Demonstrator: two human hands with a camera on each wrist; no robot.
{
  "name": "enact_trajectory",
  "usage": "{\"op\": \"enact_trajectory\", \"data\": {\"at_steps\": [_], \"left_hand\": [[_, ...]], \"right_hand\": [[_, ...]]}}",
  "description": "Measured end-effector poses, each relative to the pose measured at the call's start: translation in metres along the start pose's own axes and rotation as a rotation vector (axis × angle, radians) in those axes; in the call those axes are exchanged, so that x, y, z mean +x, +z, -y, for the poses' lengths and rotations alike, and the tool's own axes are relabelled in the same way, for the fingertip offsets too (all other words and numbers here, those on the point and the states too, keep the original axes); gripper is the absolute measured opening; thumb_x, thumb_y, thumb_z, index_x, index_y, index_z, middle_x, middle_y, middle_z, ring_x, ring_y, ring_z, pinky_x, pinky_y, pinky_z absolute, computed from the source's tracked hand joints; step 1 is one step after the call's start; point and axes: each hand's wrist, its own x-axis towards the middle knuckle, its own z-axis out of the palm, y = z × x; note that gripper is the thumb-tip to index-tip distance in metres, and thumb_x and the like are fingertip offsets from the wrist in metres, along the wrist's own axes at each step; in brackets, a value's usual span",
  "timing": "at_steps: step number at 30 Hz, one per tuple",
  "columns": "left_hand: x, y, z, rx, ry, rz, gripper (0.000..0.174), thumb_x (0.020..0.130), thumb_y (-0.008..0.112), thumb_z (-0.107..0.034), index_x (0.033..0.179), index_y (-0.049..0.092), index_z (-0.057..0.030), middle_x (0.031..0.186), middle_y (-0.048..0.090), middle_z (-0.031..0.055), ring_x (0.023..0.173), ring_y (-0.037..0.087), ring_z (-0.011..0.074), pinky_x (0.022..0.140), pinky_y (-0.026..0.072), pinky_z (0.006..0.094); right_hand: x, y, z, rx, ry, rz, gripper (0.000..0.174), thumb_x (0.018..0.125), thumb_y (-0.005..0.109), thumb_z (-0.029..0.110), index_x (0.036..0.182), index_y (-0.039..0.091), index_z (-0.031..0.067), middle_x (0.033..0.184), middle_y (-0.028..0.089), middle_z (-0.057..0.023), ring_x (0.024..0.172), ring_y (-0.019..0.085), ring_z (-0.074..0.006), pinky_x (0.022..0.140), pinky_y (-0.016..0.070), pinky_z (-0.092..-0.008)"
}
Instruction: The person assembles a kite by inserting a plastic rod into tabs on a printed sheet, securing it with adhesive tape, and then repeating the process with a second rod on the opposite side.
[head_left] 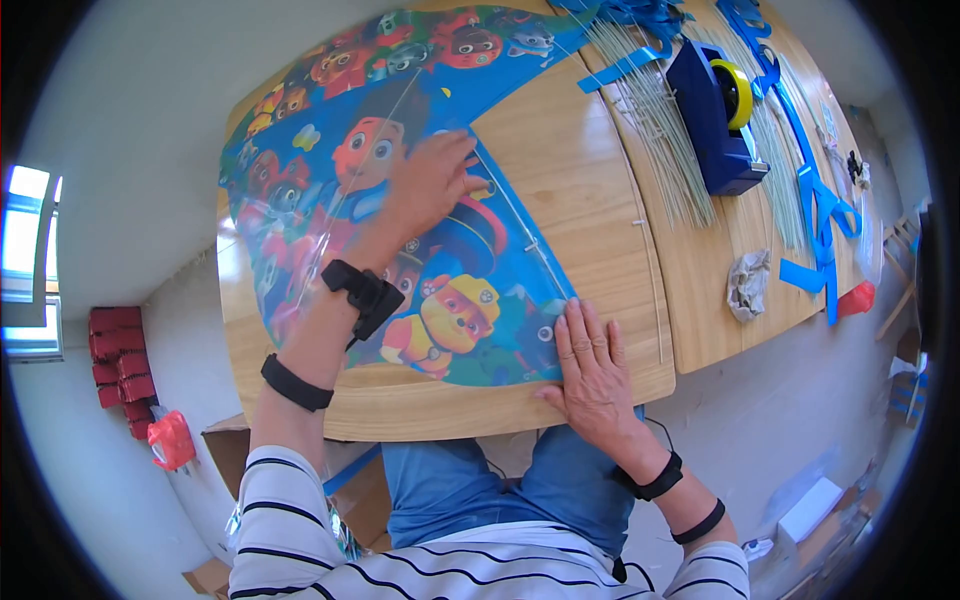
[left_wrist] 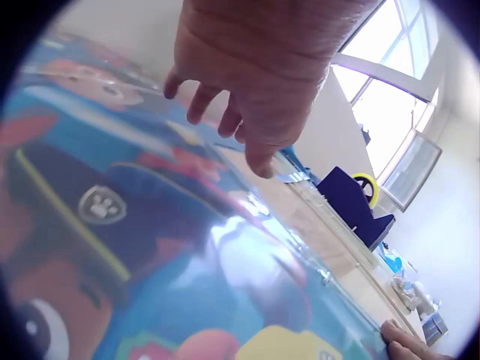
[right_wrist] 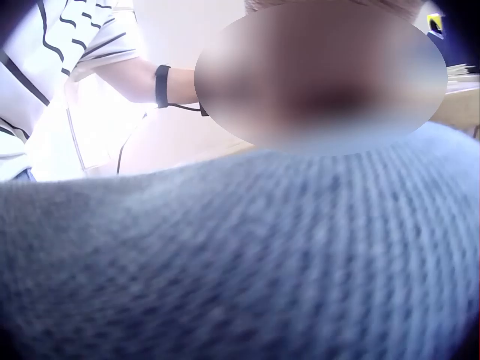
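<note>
Left hand (head_left: pixel 432 178) hovers, fingers spread, over glossy cartoon-printed sheet (head_left: pixel 455 318); right hand (head_left: pixel 596 385) lies flat, fingers straight, at its 4 o'clock corner.

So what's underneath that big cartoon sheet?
Wooden table shows along the near edge of the cartoon sheet, so the sheet seems to lie on that. Anything tucked beneath its middle is covered by the printed surface and can't be seen.

Crumpled paper (head_left: pixel 748 286) near blue tape dispenser (head_left: pixel 708 135); window (head_left: pixel 27 215) far left.
</note>
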Motion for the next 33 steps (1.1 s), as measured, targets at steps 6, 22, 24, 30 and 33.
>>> {"op": "enact_trajectory", "data": {"at_steps": [6,22,24,30,33], "left_hand": [[0.035,-0.018,-0.031,-0.489,-0.067,0.231,0.026,0.072,0.083,-0.017,0.082,0.065,-0.0017,0.081,0.068,0.0122,0.075,0.064,0.0281,0.064,0.0470,0.0392],[0.072,-0.001,-0.002,-0.551,-0.078,0.451,0.030,0.072,0.086,-0.010,0.070,0.057,-0.0042,0.065,0.059,-0.0002,0.060,0.054,0.0082,0.053,0.0417,0.0288],[0.081,-0.005,0.010,-0.551,-0.108,0.451,0.029,0.072,0.086,-0.010,0.070,0.058,-0.0044,0.066,0.060,-0.0003,0.061,0.056,0.0085,0.054,0.0425,0.0286],[0.095,-0.013,0.043,-0.471,-0.207,0.327,0.023,0.073,0.085,-0.011,0.075,0.064,-0.0034,0.071,0.063,0.0010,0.067,0.060,0.0089,0.058,0.0453,0.0276],[0.092,-0.016,0.062,-0.441,-0.254,0.183,0.021,0.073,0.085,-0.011,0.079,0.066,-0.0031,0.073,0.065,0.0013,0.070,0.062,0.0089,0.061,0.0463,0.0268]], "right_hand": [[0.001,0.000,0.000,0.035,0.018,-0.003,0.098,0.083,0.069,0.052,0.155,0.036,-0.0066,0.167,0.026,-0.0220,0.158,0.020,-0.0360,0.127,0.0104,-0.0549],[0.000,-0.002,-0.005,0.087,0.014,0.007,0.095,0.082,0.071,0.049,0.153,0.040,-0.0061,0.167,0.029,-0.0210,0.157,0.023,-0.0353,0.126,0.0121,-0.0550],[0.001,-0.002,-0.006,0.083,0.009,-0.003,0.094,0.082,0.071,0.049,0.152,0.041,-0.0059,0.166,0.030,-0.0209,0.157,0.024,-0.0353,0.126,0.0124,-0.0551],[0.001,-0.004,-0.006,0.066,0.015,0.024,0.093,0.083,0.070,0.051,0.152,0.043,-0.0053,0.166,0.031,-0.0205,0.156,0.025,-0.0350,0.126,0.0127,-0.0554],[0.002,-0.003,-0.006,0.056,0.016,0.024,0.092,0.084,0.069,0.051,0.152,0.042,-0.0051,0.165,0.031,-0.0205,0.156,0.025,-0.0349,0.126,0.0120,-0.0553]]}}
